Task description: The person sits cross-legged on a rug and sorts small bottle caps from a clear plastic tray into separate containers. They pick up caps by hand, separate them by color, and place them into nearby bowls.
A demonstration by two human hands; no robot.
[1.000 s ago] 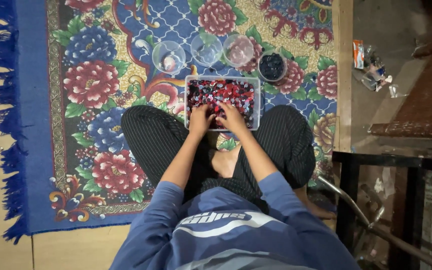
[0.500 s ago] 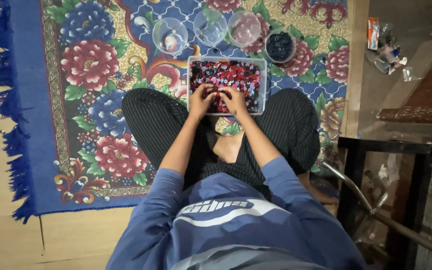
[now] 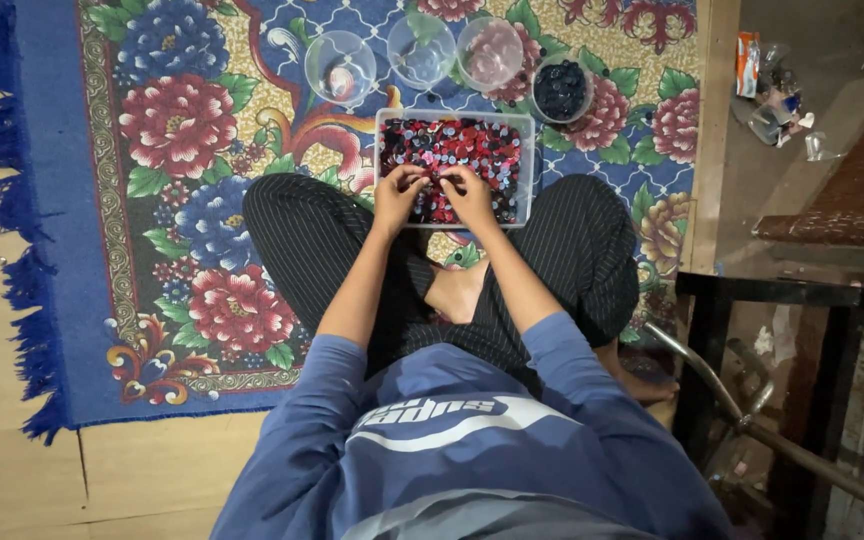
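I sit cross-legged on a flowered rug (image 3: 192, 210). A clear rectangular tray (image 3: 527, 165) full of red, dark blue and black buttons lies in front of my knees. My left hand (image 3: 399, 197) and my right hand (image 3: 469, 195) both rest inside the tray's near half, fingers curled down among the buttons and nearly touching each other. Whether either hand pinches a button is hidden. Beyond the tray stand several small clear bowls: one at the left (image 3: 340, 66), one in the middle (image 3: 420, 46), a pinkish one (image 3: 489, 52), and one (image 3: 561, 90) holding dark buttons.
The rug ends in a blue fringe (image 3: 12, 250) on the left, over pale wooden floor. To the right are a black metal frame (image 3: 752, 300), a brown woven seat (image 3: 842, 190) and small packets and wrappers (image 3: 772, 90) on the floor.
The view has drifted, so the tray and bowls sit slightly lower in the picture. My hands stay in the tray, shifting a little among the buttons.
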